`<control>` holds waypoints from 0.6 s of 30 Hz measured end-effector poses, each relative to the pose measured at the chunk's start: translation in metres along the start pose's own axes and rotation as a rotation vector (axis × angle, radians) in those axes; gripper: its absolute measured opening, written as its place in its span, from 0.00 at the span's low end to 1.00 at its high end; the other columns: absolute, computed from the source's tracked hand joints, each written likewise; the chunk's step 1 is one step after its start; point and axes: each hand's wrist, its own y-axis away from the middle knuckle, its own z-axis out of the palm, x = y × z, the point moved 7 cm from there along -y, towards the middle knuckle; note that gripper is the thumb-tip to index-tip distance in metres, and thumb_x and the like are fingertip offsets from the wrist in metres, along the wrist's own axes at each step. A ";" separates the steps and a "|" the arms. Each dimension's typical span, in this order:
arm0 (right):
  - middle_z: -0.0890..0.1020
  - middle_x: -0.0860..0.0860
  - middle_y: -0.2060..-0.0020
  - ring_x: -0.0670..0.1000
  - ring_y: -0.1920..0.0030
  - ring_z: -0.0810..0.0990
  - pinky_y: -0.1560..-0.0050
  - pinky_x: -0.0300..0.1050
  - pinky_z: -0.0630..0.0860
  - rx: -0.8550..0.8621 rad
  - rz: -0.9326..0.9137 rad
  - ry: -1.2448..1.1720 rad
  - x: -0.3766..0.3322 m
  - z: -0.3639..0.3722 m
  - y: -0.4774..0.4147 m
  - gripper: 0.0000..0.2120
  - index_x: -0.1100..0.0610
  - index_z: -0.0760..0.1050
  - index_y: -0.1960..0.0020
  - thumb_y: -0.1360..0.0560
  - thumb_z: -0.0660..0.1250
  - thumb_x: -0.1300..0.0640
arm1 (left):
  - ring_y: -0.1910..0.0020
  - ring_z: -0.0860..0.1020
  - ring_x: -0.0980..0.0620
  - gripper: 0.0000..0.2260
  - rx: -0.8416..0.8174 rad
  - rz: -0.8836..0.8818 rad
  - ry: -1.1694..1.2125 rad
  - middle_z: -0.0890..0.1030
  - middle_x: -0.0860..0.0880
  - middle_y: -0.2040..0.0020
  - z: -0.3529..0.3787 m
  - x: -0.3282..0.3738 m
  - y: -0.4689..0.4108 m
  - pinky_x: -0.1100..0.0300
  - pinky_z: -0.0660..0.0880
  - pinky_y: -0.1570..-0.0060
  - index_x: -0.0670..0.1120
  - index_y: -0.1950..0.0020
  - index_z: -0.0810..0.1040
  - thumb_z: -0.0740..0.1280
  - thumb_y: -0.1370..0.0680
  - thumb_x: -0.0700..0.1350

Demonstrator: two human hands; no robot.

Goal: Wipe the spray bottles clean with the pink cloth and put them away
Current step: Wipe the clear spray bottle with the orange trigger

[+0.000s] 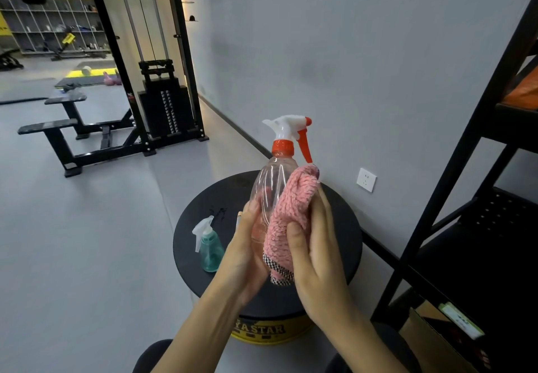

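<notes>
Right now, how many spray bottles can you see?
2. The clear bottle is held in the left hand; the small teal bottle stands on the round black stand. Others could hide behind the hands.

Clear bottle [272, 186], orange collar; pink cloth [292, 215], checked trim; teal bottle [210, 251].

Reads "YASTAR" in black capitals, on yellow band [270, 339] round side of black-topped stand [340, 221] — nothing else legible.
</notes>
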 end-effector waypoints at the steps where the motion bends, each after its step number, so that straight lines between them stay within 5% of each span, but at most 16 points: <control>1: 0.57 0.42 0.22 0.45 0.23 0.56 0.26 0.58 0.63 -0.015 0.013 0.000 0.002 -0.001 -0.004 0.30 0.41 0.48 0.22 0.21 0.50 0.35 | 0.36 0.78 0.43 0.32 -0.010 -0.028 0.010 0.79 0.40 0.35 0.000 -0.003 0.002 0.53 0.80 0.45 0.46 0.30 0.72 0.68 0.30 0.60; 6: 0.64 0.42 0.25 0.41 0.26 0.63 0.26 0.53 0.64 -0.073 0.103 -0.061 0.000 -0.015 -0.046 0.33 0.42 0.53 0.22 0.24 0.49 0.32 | 0.44 0.82 0.42 0.33 -0.045 -0.102 0.034 0.80 0.38 0.37 0.005 -0.015 0.006 0.47 0.81 0.49 0.45 0.36 0.80 0.73 0.34 0.64; 12: 0.56 0.42 0.22 0.43 0.23 0.56 0.25 0.56 0.62 -0.151 0.016 0.000 -0.008 -0.002 -0.024 0.30 0.41 0.46 0.21 0.20 0.48 0.35 | 0.41 0.81 0.43 0.28 0.038 -0.073 0.134 0.81 0.38 0.38 0.000 -0.006 0.001 0.51 0.82 0.50 0.44 0.35 0.78 0.53 0.21 0.61; 16: 0.49 0.41 0.21 0.45 0.21 0.49 0.24 0.59 0.59 -0.137 -0.051 0.059 -0.009 0.006 0.001 0.28 0.40 0.41 0.22 0.18 0.48 0.42 | 0.51 0.85 0.47 0.28 0.008 -0.016 0.047 0.85 0.41 0.48 -0.003 -0.002 -0.002 0.58 0.82 0.55 0.43 0.44 0.81 0.50 0.19 0.61; 18: 0.50 0.40 0.21 0.44 0.21 0.50 0.24 0.58 0.58 -0.118 -0.030 0.043 -0.007 0.004 -0.003 0.29 0.41 0.42 0.21 0.19 0.48 0.39 | 0.45 0.83 0.46 0.29 0.000 -0.031 0.020 0.84 0.40 0.44 -0.002 -0.002 0.000 0.55 0.81 0.47 0.43 0.40 0.79 0.51 0.20 0.63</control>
